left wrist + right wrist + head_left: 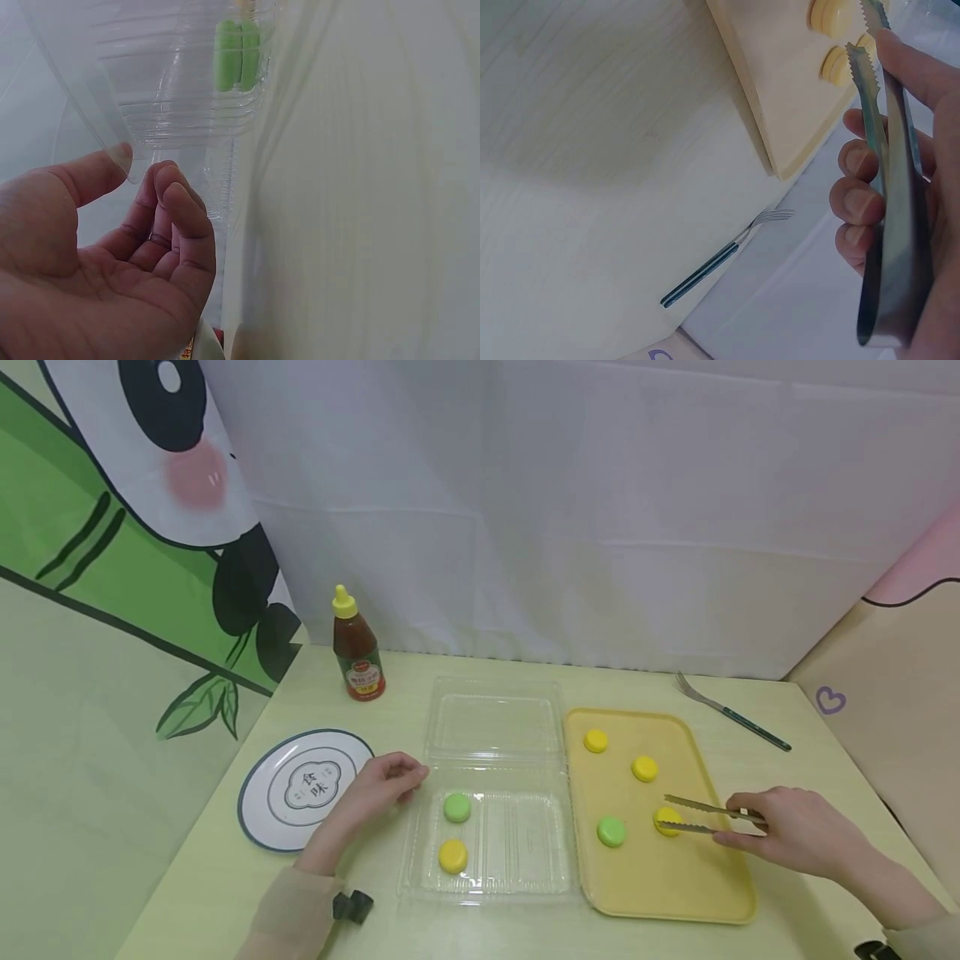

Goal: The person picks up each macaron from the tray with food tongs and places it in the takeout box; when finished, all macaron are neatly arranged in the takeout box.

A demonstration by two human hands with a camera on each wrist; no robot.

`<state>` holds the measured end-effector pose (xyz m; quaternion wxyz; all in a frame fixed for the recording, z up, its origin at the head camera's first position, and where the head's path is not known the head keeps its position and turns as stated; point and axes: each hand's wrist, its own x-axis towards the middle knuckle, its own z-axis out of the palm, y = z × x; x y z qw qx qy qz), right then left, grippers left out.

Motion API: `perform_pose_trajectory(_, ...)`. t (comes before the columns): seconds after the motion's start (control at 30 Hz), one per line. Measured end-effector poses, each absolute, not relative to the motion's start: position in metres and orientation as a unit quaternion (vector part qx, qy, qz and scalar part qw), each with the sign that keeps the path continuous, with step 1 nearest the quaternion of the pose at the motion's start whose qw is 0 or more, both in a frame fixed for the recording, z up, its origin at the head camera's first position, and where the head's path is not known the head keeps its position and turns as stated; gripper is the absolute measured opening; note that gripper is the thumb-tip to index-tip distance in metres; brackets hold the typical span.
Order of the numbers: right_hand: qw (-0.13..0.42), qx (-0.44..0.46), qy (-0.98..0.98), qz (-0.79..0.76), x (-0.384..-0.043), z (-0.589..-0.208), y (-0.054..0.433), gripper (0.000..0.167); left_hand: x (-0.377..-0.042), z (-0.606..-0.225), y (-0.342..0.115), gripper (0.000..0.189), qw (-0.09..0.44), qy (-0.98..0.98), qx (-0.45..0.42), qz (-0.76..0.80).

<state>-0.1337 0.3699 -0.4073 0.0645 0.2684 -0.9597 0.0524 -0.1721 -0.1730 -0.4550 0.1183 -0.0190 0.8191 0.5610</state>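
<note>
My right hand point(798, 827) grips metal tongs point(900, 210) with serrated tips. Their arms are spread over a yellow macaron point(666, 815) on a yellow tray point(637, 885); in the head view one tip overlaps it. Two more yellow macarons and a green macaron point(611, 832) lie on that tray. To the left stands an opened clear plastic container point(517, 843), holding a green macaron point(457, 807) and a yellow macaron point(453, 857). My left hand point(382, 785) is at its left edge, thumb and curled fingers around the plastic rim in the left wrist view.
A white plate point(262, 818) with a blue rim lies left of the container, partly behind my left forearm. Behind it stands a red sauce bottle point(360, 656) with a yellow cap. Beyond the tray lies a dark-handled fork point(738, 717), near the curtain point(600, 527).
</note>
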Motion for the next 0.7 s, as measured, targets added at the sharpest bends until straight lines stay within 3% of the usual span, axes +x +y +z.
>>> perform_pose_trajectory(0.7, 0.04, 0.257, -0.964, 0.052, -0.13, -0.4151, 0.3762, 0.027, -0.1747, -0.458, -0.1734, 0.025, 0.119, 0.814, -0.016, 0.569)
